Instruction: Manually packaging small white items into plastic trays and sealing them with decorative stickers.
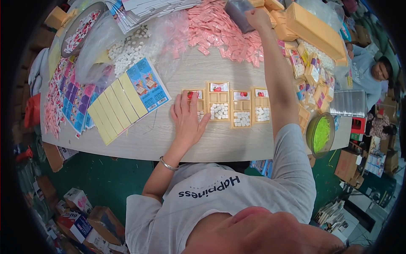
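Several small yellow compartment trays stand in a row on the table, each with a strawberry-print packet at its far end and small white cubes in it. My left hand point(188, 119) lies with fingers spread over the leftmost tray point(200, 100), partly hiding it. Beside it are a second tray point(218, 98), a third tray point(241, 106) and another farther right. My right arm stretches to the far side of the table. There my right hand point(259, 20) is closed at the edge of a grey see-through plastic box point(239, 16); its fingertips are partly hidden.
Pink packets point(211, 25) are heaped at the far middle. White cubes point(129, 48) and printed cards point(127, 101) lie left. To the right are filled trays point(313, 70), a bowl of green shreds point(321, 134) and clear plastic trays point(349, 103). A person point(367, 63) sits beyond.
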Demonstrator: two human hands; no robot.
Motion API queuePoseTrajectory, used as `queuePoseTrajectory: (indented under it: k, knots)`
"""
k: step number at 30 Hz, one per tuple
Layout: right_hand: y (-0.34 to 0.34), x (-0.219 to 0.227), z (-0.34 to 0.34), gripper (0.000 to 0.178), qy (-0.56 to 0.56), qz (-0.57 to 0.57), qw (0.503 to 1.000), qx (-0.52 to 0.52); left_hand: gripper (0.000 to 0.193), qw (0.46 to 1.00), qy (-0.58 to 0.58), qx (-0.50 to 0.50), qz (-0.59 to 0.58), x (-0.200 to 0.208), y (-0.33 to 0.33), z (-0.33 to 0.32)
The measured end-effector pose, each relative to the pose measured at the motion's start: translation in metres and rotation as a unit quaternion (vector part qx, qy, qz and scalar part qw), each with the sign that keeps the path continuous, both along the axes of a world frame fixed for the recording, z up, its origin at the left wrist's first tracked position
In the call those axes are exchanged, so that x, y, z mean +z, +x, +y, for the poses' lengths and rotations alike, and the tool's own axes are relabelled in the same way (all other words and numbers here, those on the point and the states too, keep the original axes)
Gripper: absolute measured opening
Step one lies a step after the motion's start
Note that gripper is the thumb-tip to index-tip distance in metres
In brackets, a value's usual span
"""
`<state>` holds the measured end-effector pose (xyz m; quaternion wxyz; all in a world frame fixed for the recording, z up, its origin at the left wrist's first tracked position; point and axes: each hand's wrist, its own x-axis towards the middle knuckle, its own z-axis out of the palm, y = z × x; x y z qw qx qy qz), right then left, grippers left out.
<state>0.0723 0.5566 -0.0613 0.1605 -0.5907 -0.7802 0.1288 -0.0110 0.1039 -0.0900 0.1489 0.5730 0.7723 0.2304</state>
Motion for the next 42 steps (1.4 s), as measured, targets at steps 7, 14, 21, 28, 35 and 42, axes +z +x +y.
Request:
queuePoseTrajectory:
  k: [7, 14, 21, 28, 35, 42]
  knots:
    - [0.007, -0.030, 0.049, 0.034, 0.026, -0.099, 0.992, 0.069, 0.067, 0.999, 0.038, 0.027, -0.023, 0.016, -0.018, -0.011]
    - [0.034, -0.057, 0.099, 0.030, -0.160, 0.098, 0.981, 0.053, 0.063, 0.997, 0.062, 0.019, -0.051, 0.027, -0.016, -0.008]
    - [0.019, 0.009, 0.031, 0.037, -0.101, -0.012, 0.990, 0.094, 0.061, 0.997, 0.060, 0.022, -0.046, 0.027, -0.022, -0.010]
    - [-0.011, -0.001, 0.002, 0.041, 0.031, -0.163, 0.985, 0.054, 0.058, 0.996, 0.064, 0.029, -0.048, 0.026, -0.025, -0.014]
    - [0.022, 0.024, 0.023, 0.028, 0.102, 0.065, 0.983, 0.139, 0.055, 0.994, 0.072, 0.044, -0.068, 0.028, -0.048, 0.004]
    - [0.016, 0.087, -0.264, 0.021, -0.221, 0.310, 0.837, 0.392, 0.081, 0.794, 0.271, 0.021, -0.544, 0.059, -0.034, 0.061]
